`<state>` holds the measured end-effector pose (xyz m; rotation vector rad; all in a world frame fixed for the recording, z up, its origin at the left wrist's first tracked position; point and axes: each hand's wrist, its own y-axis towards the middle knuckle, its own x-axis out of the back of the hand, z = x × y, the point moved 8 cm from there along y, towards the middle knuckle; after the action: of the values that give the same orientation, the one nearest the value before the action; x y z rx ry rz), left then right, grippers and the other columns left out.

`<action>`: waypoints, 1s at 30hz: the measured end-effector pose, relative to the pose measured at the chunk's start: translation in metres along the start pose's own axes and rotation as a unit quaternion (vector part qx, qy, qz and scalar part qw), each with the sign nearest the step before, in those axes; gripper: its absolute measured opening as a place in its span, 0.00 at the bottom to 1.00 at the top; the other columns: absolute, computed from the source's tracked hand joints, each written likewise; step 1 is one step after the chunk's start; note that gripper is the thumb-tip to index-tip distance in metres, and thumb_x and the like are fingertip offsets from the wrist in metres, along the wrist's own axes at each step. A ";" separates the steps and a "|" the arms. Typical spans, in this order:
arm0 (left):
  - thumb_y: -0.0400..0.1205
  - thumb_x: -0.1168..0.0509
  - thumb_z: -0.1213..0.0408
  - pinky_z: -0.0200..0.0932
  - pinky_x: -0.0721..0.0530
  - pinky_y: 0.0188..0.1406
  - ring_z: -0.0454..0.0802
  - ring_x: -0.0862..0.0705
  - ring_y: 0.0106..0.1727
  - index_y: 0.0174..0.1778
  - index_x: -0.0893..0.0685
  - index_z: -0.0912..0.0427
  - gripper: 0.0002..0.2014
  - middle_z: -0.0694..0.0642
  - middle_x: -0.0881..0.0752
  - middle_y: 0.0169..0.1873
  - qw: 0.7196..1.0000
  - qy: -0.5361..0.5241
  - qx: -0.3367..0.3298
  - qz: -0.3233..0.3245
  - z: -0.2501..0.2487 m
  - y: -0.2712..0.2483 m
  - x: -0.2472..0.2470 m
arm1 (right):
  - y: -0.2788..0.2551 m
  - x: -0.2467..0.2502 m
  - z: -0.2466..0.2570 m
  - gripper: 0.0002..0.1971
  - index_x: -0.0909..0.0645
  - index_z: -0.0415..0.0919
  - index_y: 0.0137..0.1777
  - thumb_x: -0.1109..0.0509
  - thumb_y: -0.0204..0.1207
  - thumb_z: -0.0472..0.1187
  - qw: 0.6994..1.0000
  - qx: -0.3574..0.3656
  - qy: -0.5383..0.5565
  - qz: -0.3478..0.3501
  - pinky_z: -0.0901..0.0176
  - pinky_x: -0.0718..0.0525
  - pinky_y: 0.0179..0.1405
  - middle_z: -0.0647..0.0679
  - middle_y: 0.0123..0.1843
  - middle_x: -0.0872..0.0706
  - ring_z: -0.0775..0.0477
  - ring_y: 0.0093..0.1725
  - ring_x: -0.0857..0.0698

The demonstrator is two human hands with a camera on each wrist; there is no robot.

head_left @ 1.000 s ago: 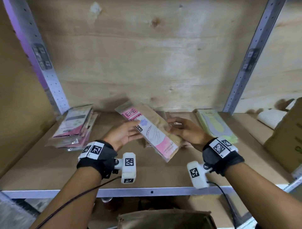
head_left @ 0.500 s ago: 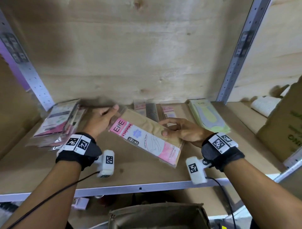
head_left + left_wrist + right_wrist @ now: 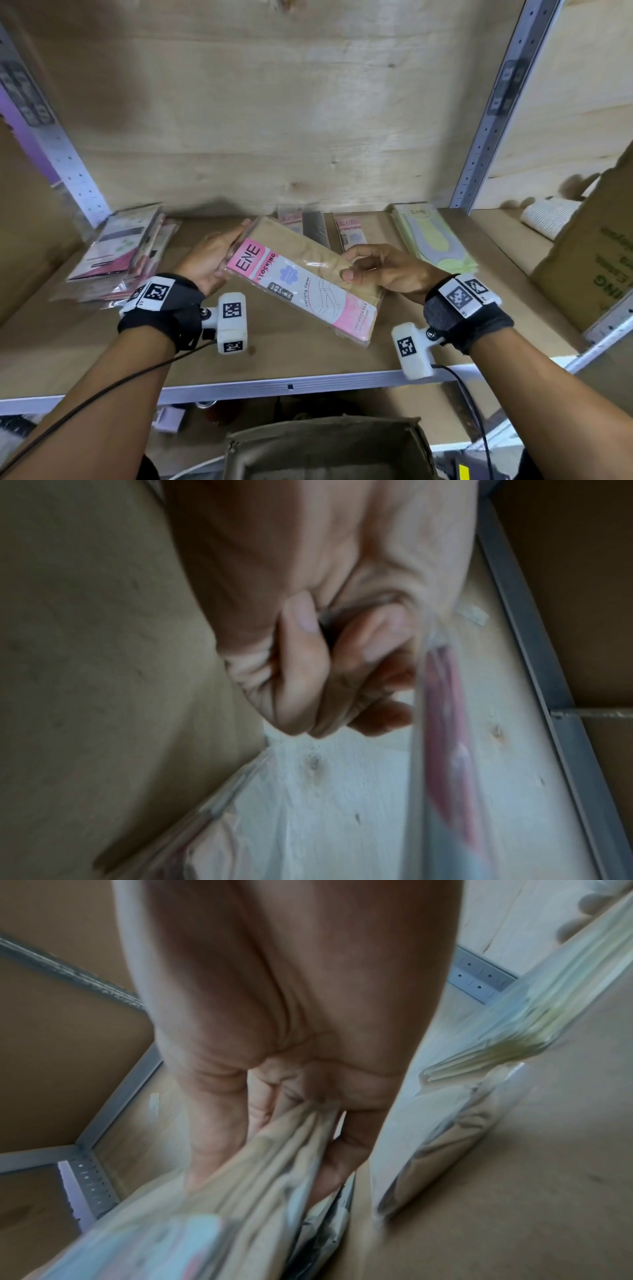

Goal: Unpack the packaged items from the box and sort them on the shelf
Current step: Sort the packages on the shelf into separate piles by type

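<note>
- While an open brown cardboard box (image 3: pixel 325 448) sat nearest, below the shelf's grey metal front edge (image 3: pixel 308 385), nothing in it was visible.
- Above the wooden shelf, the left hand (image 3: pixel 209 260) gripped the pink-and-beige plastic-wrapped stocking pack (image 3: pixel 305 284) at one end, fingers curled.
- The right hand (image 3: pixel 387 270) pinched its far edge.
- Slick wrap could slip, dropping the pack.
- Print read "ENE STOCKING", "Variety Color".
- Behind lay a yellow-green pack stack (image 3: pixel 431 236) marked "ENE".
</note>
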<state>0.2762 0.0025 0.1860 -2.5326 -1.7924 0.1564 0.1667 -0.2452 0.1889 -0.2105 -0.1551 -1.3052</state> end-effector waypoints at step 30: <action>0.77 0.23 0.69 0.34 0.12 0.27 0.45 0.11 0.28 0.61 0.11 0.67 0.16 0.64 0.08 0.43 0.990 0.138 -0.005 0.015 -0.006 -0.025 -0.109 | 0.003 0.037 -0.006 0.18 0.18 0.36 0.58 0.18 0.70 0.37 0.966 -0.040 0.137 -0.214 0.34 0.13 0.52 0.40 0.51 0.09 0.43 0.42 0.10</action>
<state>0.2179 -0.0918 0.2006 -2.4430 -1.6537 -0.1931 0.1796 -0.2811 0.1913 -0.0636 0.0942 -1.7583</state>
